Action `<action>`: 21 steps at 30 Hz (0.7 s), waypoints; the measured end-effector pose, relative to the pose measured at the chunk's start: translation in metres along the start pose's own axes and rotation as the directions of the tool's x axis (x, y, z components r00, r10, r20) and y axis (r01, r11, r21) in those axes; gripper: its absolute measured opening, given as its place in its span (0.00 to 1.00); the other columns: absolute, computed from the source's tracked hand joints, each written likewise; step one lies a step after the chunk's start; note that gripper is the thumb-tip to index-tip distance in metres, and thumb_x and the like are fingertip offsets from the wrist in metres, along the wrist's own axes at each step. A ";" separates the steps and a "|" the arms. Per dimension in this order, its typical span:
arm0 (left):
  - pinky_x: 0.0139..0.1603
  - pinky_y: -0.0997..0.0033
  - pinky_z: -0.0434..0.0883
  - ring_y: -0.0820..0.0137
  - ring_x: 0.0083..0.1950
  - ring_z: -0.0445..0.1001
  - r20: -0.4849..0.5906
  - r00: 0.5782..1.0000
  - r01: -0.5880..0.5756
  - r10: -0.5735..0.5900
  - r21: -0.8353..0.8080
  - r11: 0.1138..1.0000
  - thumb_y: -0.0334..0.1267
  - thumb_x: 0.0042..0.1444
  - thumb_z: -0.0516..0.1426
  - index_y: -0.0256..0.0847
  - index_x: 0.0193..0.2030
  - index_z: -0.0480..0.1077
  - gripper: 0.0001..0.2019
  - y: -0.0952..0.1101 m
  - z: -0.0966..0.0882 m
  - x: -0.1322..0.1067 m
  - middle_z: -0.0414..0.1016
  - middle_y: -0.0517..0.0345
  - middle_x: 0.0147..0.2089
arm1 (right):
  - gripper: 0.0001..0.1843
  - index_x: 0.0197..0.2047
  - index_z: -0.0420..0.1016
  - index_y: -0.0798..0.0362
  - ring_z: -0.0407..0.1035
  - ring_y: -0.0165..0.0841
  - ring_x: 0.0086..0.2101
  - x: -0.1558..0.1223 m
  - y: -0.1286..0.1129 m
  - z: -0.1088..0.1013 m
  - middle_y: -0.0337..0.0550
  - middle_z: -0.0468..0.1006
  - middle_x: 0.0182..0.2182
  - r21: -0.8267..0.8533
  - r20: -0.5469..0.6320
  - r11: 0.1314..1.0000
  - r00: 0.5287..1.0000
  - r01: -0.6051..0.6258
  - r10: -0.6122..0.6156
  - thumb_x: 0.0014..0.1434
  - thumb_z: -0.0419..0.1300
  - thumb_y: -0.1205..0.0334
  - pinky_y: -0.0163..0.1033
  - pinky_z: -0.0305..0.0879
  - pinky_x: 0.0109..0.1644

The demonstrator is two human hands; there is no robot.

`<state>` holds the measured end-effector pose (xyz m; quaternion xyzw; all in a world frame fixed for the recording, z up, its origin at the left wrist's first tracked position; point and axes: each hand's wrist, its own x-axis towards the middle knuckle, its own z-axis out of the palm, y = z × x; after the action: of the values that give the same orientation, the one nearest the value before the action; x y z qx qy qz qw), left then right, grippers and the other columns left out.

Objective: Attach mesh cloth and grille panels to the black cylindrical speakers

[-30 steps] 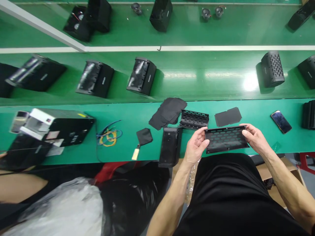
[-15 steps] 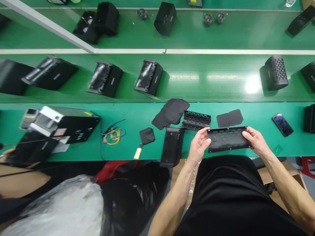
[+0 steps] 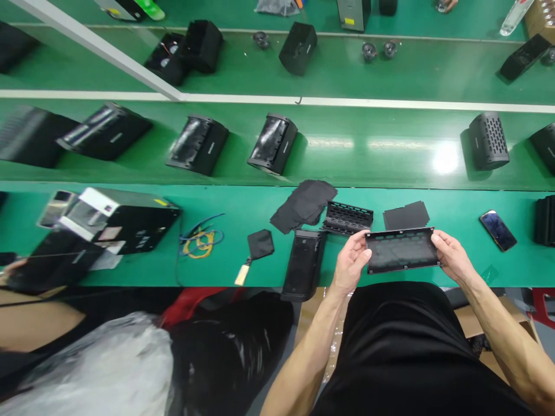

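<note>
A black speaker grille panel (image 3: 403, 252), open side up, is held level over the table's front edge. My left hand (image 3: 350, 263) grips its left end, thumb on top. My right hand (image 3: 453, 254) is closed on the right end. Dark mesh-like material lies inside the panel, with slots showing along its far side. Just beyond it on the table are another slotted black grille (image 3: 348, 218) and a small stack of black sheets (image 3: 406, 215). Left of my left hand stands a black speaker housing (image 3: 303, 263), jutting over the edge. More black sheets (image 3: 306, 203) lie in a loose pile behind it.
Black speakers (image 3: 273, 143) stand along the green conveyor (image 3: 373, 167) behind. A phone (image 3: 498, 230) lies at right. Leftward are a black pad with a pale tag (image 3: 260, 244), coiled cables (image 3: 202, 240) and a white-and-black machine (image 3: 130, 222). A co-worker's arm (image 3: 39, 318) is at far left.
The view has tilted slightly, so the scene sits lower. My right thumb has moved from the panel's inside to its right edge. Both hands still hold the panel.
</note>
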<state>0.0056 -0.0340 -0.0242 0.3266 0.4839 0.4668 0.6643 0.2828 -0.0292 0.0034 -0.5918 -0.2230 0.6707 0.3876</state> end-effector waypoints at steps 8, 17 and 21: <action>0.50 0.63 0.77 0.64 0.46 0.81 -0.017 0.998 0.050 -0.053 -0.135 0.990 0.50 0.53 0.72 0.43 0.62 0.71 0.32 0.010 -0.002 -0.001 0.82 0.49 0.51 | 0.27 0.36 0.82 0.48 0.67 0.30 0.24 0.010 -0.011 0.014 0.35 0.78 0.26 0.038 -0.055 0.999 0.998 -0.036 0.038 0.43 0.81 0.38 0.34 0.64 0.28; 0.42 0.69 0.73 0.65 0.36 0.81 0.382 0.834 0.549 -0.398 -0.510 0.662 0.68 0.67 0.53 0.33 0.47 0.80 0.35 0.009 -0.033 0.017 0.85 0.46 0.41 | 0.25 0.33 0.82 0.52 0.69 0.32 0.25 0.047 -0.032 0.060 0.41 0.79 0.27 -0.204 0.348 0.965 0.910 -0.163 0.227 0.49 0.79 0.39 0.37 0.65 0.31; 0.47 0.67 0.74 0.61 0.39 0.83 0.454 0.829 0.550 -0.326 -0.562 0.618 0.62 0.66 0.59 0.32 0.51 0.81 0.30 0.005 -0.052 0.012 0.87 0.45 0.43 | 0.26 0.33 0.81 0.54 0.71 0.29 0.25 0.091 -0.043 0.113 0.42 0.80 0.27 -0.371 0.534 0.909 0.757 -0.190 0.376 0.51 0.79 0.39 0.34 0.66 0.32</action>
<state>-0.0438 -0.0218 -0.0399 0.0026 0.2378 0.3729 0.8969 0.1849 0.0857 0.0023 -0.4296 -0.3369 0.8320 0.0983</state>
